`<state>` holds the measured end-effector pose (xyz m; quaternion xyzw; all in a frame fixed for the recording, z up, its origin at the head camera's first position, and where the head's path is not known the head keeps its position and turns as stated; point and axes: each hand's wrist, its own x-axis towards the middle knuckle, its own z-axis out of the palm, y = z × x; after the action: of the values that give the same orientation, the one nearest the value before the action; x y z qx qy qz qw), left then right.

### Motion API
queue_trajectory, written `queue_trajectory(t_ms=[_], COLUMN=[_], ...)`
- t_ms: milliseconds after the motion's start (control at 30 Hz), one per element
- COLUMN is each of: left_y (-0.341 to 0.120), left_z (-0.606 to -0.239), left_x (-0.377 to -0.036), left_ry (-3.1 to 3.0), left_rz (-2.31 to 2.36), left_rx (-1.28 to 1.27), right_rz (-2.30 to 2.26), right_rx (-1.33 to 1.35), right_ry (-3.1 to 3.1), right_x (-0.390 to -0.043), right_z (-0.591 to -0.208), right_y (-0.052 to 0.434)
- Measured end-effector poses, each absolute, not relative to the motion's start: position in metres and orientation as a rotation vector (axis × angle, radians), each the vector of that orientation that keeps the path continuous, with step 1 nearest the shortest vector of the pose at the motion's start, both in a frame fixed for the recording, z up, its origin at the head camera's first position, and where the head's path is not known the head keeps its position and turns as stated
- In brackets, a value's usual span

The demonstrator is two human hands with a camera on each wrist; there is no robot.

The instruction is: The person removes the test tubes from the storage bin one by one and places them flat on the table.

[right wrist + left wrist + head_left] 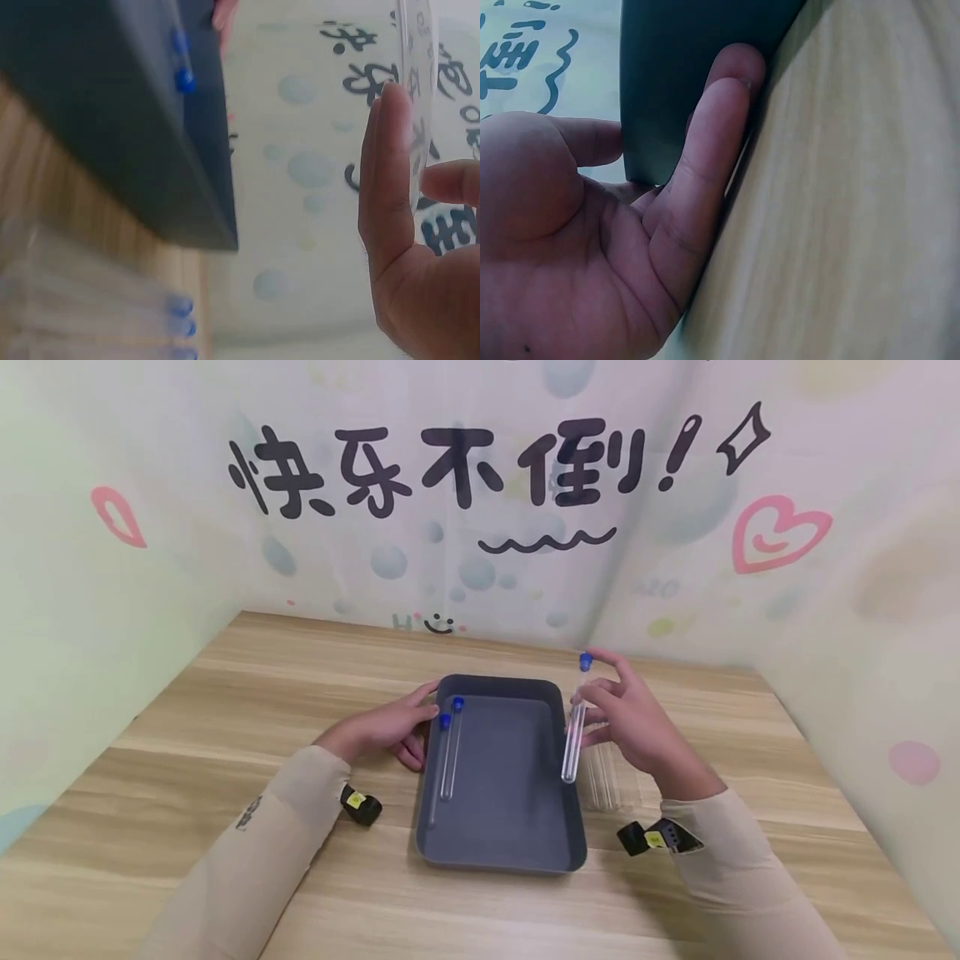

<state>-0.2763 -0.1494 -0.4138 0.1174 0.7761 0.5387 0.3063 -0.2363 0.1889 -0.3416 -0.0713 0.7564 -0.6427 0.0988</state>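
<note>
Just above the right rim of a dark grey tray [506, 785], my right hand [633, 718] pinches a clear test tube [574, 739] with a blue cap. The tube leans slightly, cap uppermost. In the right wrist view the clear tube [421, 97] lies along the fingers, its cap out of frame. My left hand [382, 727] holds the tray at its left side; the left wrist view has the fingers against the tray's outer wall [682, 67], close to the tabletop. Inside the tray, two blue-capped test tubes [448, 756] lie along the left wall.
To the right of the tray, several clear tubes [602, 777] lie on the wooden table [315, 877], partly behind my right hand. Their blue caps [181, 327] show in the right wrist view. A printed cloth backdrop [450, 568] stands behind the table's far edge.
</note>
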Motion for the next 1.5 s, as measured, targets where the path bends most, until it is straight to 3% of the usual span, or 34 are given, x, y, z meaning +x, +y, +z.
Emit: queue_trajectory(t_ms=[467,1500], left_y=[-0.147,-0.147], left_z=[-0.416,-0.417], left_x=[-0.275,-0.277], left_ry=[2.050,2.048], left_rz=[1.428,1.427], left_rx=[0.304,0.313], right_rz=[-1.839,-1.627], right_rx=[-0.226,-0.090], right_ry=[2.294,2.406], right_x=[-0.235,-0.255], right_z=[-0.361,-0.380], right_y=[0.243,0.292])
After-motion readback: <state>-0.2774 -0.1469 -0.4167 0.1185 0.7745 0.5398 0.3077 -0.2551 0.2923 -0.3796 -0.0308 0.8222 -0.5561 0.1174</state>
